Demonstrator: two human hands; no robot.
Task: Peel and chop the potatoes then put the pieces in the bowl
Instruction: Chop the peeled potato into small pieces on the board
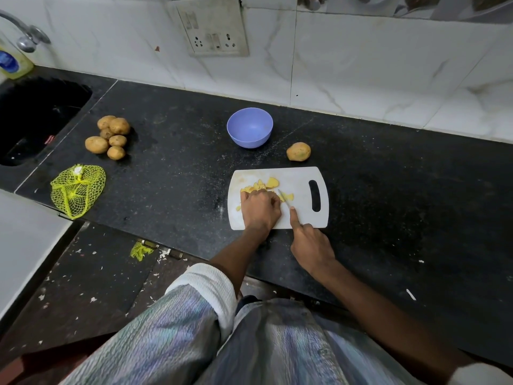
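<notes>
One potato lies partly chopped [270, 186] on the cutting board [299, 215]; left hand [259, 208] pins pieces, right hand [311, 244] apparently grips the knife [283, 198]. Bowl [249, 127] empty; seven whole potatoes [111, 137] wait.

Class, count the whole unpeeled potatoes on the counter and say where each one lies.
7. Six potatoes sit clustered on the counter near the sink; another could hide among them. A lone potato lies behind the cutting board, right of the bowl.
</notes>
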